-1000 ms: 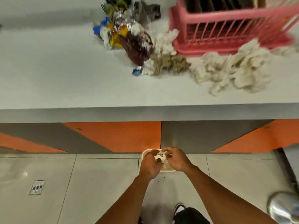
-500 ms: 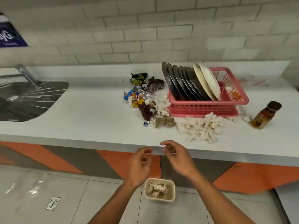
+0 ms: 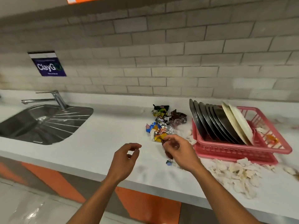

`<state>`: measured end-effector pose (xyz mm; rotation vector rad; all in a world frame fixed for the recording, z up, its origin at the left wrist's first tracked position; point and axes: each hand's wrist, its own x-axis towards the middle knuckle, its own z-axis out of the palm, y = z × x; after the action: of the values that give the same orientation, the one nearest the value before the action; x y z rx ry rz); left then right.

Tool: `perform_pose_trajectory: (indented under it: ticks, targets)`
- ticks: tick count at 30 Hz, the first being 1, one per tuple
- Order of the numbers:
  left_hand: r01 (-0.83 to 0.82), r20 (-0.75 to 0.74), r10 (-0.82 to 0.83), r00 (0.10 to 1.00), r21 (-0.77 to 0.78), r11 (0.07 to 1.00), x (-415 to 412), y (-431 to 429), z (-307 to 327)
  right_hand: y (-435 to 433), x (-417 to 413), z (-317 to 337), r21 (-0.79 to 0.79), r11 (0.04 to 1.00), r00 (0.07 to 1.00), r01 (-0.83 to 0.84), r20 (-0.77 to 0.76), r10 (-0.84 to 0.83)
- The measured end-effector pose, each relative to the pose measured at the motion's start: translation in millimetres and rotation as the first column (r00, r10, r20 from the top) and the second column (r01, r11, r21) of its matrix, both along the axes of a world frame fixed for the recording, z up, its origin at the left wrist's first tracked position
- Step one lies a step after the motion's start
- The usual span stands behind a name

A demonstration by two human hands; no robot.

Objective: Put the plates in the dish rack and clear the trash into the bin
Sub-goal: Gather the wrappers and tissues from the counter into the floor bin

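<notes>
Fingers (image 3: 169, 139) of my right hand (image 3: 181, 152) are curling loosely over the near edge of the wrapper pile (image 3: 163, 125), and they seem to be pinching a dark scrap, though motion blur is keeping me from telling for sure. My left hand (image 3: 125, 160) is hovering just above the white tabletop (image 3: 100, 138) beside it, thumb and forefinger nearly meeting, grasping nothing.

Crumpled foil and coloured wrappers are lying in a heap between my right hand and the wall, with a small blue wrapper (image 3: 169, 162) sitting apart near my right wrist. Torn white tissue scraps (image 3: 237, 173) are spreading along the tabletop in front of the pink dish rack (image 3: 234, 152), some touching its base.

Plates are standing on edge in the rack: a row of dark plates (image 3: 208, 120) leaning rightwards, then two cream plates (image 3: 237, 123) leaning against them. A few bits of litter are lying inside the rack's right end.

To my left, the steel sink (image 3: 40, 123) with its tap (image 3: 56, 97) is sitting well apart from the trash. A blue sign (image 3: 47, 65) is hanging on the grey brick wall above it.
</notes>
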<state>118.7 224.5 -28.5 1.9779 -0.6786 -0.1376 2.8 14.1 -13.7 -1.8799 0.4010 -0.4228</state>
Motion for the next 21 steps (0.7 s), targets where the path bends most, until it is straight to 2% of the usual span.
perform_pose_trajectory:
  ticks: [5, 10, 14, 17, 21]
  targets:
    - [0.018, -0.007, -0.018, 1.000, -0.003, 1.000, 105, -25, -8, -28, 82, 2, -0.051, 0.994, 0.995, 0.096, -0.018, -0.097]
    - [0.039, -0.064, -0.037, 0.997, 0.029, 0.999, 215, -68, -29, -57, 179, -6, -0.111, 0.987, 0.983, 0.112, -0.134, -0.127]
    - [0.047, -0.093, -0.038, 0.995, 0.097, 0.994, 291, -105, -59, -93, 252, -19, -0.217, 0.969, 0.961, 0.118, -0.222, -0.166]
    - [0.068, -0.050, -0.060, 0.997, 0.178, 0.982, 337, -132, -84, -121, 299, -39, -0.336, 0.939, 0.927, 0.072, -0.325, -0.187]
    - [0.060, 0.033, -0.073, 0.997, 0.294, 0.954, 386, -171, -111, -149, 354, -66, -0.523, 0.848, 0.843, -0.087, -0.493, -0.218]
